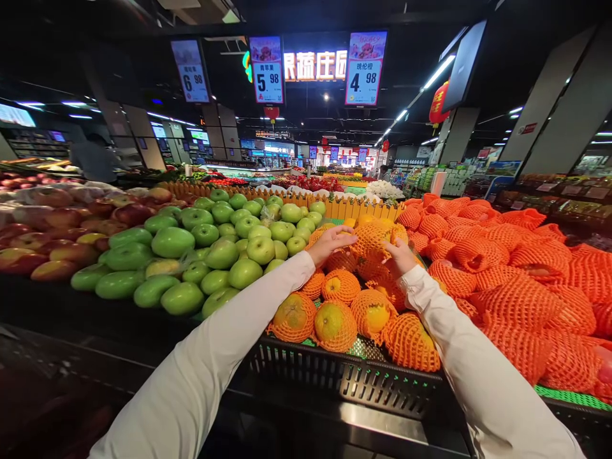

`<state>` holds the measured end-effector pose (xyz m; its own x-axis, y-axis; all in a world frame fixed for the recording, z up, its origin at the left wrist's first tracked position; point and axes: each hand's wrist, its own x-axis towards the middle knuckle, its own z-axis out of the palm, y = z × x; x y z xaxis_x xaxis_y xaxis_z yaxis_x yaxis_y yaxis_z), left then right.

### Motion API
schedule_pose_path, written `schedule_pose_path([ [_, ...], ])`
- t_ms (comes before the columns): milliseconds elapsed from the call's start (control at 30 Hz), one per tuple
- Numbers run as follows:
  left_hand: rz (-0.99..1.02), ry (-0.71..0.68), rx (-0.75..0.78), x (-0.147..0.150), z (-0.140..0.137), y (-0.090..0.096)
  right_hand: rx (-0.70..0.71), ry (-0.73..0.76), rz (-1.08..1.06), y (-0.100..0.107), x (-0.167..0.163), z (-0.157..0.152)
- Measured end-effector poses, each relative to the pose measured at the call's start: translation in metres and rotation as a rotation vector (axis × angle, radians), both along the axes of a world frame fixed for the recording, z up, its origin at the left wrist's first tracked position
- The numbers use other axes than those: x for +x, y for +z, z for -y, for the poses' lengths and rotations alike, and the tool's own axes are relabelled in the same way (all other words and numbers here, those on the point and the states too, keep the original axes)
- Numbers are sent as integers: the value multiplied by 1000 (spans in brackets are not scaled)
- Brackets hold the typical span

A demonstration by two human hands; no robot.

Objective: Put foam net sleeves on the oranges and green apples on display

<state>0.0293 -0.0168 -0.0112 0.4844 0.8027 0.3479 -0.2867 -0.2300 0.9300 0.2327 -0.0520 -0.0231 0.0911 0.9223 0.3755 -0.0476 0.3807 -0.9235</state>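
Oranges in orange foam net sleeves fill a black slatted crate (306, 366) in front of me. A netted orange (371, 241) lies between my two hands, on top of the heap. My left hand (332, 245) reaches in from its left with fingers stretched out, close to or touching the netting. On the other side, my right hand (400, 256) has its fingers apart at the edge of that same orange; no firm grip shows. Nearer the crate's front edge lie more netted oranges, one of them (335, 325) with its yellow-green skin bare at the front.
Green apples (222, 254) are heaped to the left, with red apples (67, 220) beyond them. Fruit in red foam nets (519, 299) is piled at the right. A yellow picket-style divider (356, 208) runs behind. Price signs (366, 67) hang overhead. A person (95, 156) stands far left.
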Motion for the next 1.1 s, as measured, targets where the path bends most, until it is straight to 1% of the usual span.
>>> schedule_pose_path([
  [100,9,17,36,1,4,1,-79,-17,-78,1,-4,4],
  [200,-10,19,5,1,8,3,-104,-22,-108,4,-8,7],
  [267,20,28,-22,0,8,4,-110,7,-147,8,-11,10],
  [367,57,-25,-33,0,5,4,-121,37,-203,15,-15,16],
  [467,17,-70,-22,1,2,2,-122,36,-211,18,-16,20],
  [600,-5,-15,-44,2,1,2,-59,119,-164,17,-15,21],
  [733,35,56,-47,3,0,1,-46,199,-148,15,-17,23],
  [833,-51,111,-19,3,-4,-2,-35,211,-64,15,-19,25],
  [867,-106,148,22,2,-6,-3,-39,195,-43,15,-20,25],
  [900,-168,199,95,1,-8,-4,-52,172,-31,15,-20,25],
  [1000,-340,376,430,-6,-9,-5,-128,78,-21,16,-19,25],
  [1033,-384,395,536,-8,-7,-4,-154,45,-13,16,-19,25],
  [1067,-423,375,630,-10,-6,-3,-176,12,-5,16,-19,25],
  [1100,-458,321,709,-12,-3,-1,-191,-16,1,16,-19,25],
])
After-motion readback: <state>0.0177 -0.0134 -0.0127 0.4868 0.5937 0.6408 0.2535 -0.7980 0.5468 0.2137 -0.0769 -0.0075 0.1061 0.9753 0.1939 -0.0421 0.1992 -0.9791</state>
